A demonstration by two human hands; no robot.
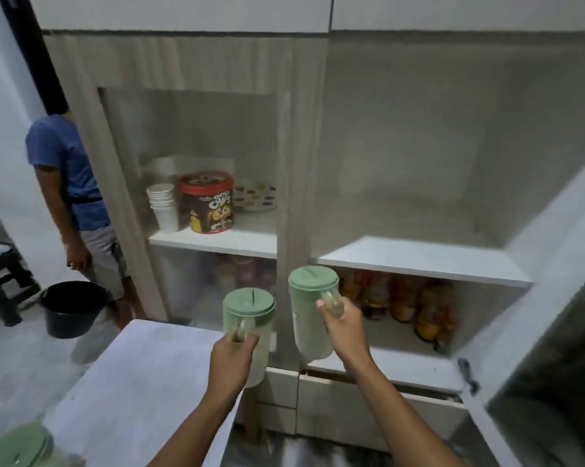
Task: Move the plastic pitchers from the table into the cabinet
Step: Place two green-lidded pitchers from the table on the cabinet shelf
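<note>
I hold two clear plastic pitchers with pale green lids in front of the cabinet. My left hand (233,353) grips the handle of the left pitcher (250,318), which hangs past the far edge of the white table (132,382). My right hand (343,326) grips the handle of the right pitcher (309,311), raised a little higher and tilted, just below the bare white shelf (419,259) of the open right compartment. A third green pitcher lid (18,448) shows at the bottom left corner on the table.
The open cabinet door (547,332) stands at the right. Colourful packets (409,305) fill the lower right shelf. Behind the left glass door are paper cups (163,205) and a red tin (206,203). A person in a blue shirt (68,183) and a black bucket (72,308) are at the left.
</note>
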